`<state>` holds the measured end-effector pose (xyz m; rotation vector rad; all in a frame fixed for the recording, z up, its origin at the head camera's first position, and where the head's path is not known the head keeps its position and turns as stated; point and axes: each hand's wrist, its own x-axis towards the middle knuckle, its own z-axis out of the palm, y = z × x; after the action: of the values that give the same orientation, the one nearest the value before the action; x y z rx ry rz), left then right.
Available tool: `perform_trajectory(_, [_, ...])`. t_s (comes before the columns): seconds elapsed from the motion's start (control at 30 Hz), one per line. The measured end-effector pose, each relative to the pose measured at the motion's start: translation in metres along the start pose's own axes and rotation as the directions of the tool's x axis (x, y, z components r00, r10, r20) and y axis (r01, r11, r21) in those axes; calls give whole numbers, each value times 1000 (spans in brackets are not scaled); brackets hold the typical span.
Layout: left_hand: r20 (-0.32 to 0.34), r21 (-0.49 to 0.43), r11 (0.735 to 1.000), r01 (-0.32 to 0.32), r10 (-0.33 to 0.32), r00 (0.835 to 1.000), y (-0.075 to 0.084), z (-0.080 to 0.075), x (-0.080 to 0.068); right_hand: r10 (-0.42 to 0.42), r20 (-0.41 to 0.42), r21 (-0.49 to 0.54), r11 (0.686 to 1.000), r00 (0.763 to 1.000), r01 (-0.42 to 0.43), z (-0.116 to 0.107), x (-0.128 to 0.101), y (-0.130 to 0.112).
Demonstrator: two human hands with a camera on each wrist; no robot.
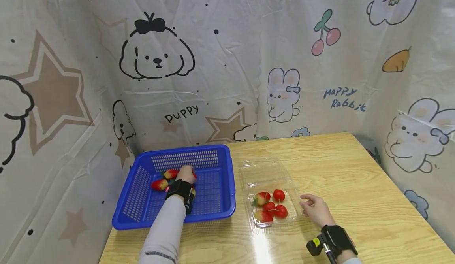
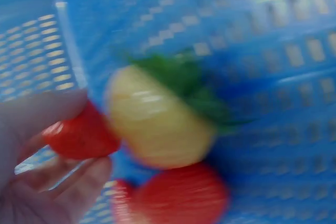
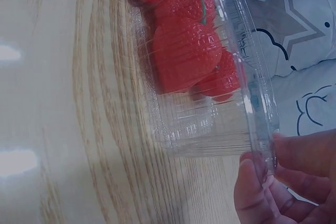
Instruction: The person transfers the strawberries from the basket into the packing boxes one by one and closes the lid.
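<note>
While the left hand [image 1: 186, 174] pinches a strawberry [image 2: 80, 136] inside the blue basket [image 1: 220, 200] at the table's left edge, the right hand [image 1: 316, 210] grips the clear box's [image 1: 264, 173] rim; tugging could spill its berries

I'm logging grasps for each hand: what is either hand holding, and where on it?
The left hand pinches a red strawberry by its side inside the blue basket. The right hand grips the clear plastic box by its rim.
</note>
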<state>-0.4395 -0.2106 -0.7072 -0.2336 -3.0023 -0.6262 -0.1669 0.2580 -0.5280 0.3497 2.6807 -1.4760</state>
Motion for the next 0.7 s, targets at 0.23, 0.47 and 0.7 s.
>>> perform_trajectory(0.23, [236,-87,995,-51,70,969,103,-118,-33,6,-1,-6,1000,1000,-6,-2,-1,0])
perform_trajectory(0.47, [291,-37,997,-69,77,953,218,-220,-63,8,-2,-1,1000,1000,-8,-2,-1,2])
perform_trajectory(0.7, [148,-61,956,-288,294,944,277,-232,-71,0,-6,3,1000,1000,0,-1,-2,5])
